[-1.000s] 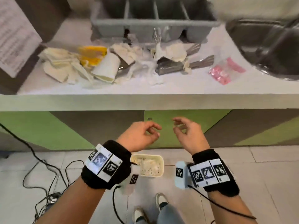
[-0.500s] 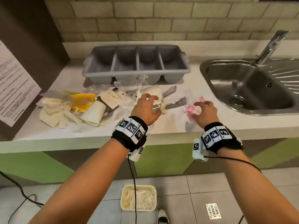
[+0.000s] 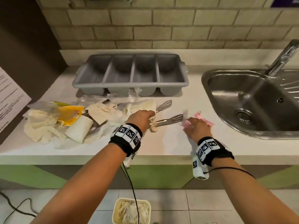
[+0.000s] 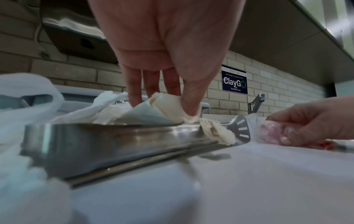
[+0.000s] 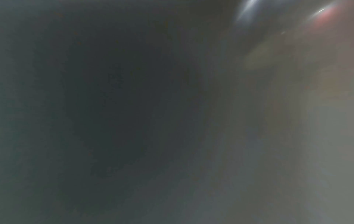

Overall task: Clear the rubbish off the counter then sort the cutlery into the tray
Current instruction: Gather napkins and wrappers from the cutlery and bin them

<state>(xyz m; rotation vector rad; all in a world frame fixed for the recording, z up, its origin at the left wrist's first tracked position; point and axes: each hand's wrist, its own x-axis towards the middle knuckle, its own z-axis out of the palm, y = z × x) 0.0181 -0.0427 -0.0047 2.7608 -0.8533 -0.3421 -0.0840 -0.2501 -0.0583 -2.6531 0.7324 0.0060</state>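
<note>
My left hand (image 3: 142, 118) pinches a crumpled cream napkin (image 4: 170, 107) that lies over steel tongs (image 3: 168, 119) in the middle of the white counter (image 3: 161, 143). The tongs (image 4: 124, 142) fill the left wrist view, slotted tip to the right. My right hand (image 3: 196, 126) grips a pink plastic wrapper (image 3: 204, 121) just right of the tongs' tip; the same wrapper (image 4: 270, 133) shows under its curled fingers. A grey four-slot cutlery tray (image 3: 131, 75) stands empty at the back. The right wrist view is dark and blurred.
A heap of napkins, a yellow wrapper (image 3: 71, 114), a white paper cup (image 3: 79, 129) and clear plastic covers the counter's left half. A steel sink (image 3: 252, 102) with tap lies at the right. A cream bin (image 3: 131, 210) with paper in it stands on the floor below.
Both hands have risen from above the floor bin to the counter. The left hand has taken hold of a napkin on the tongs; the right hand has closed round the pink wrapper.
</note>
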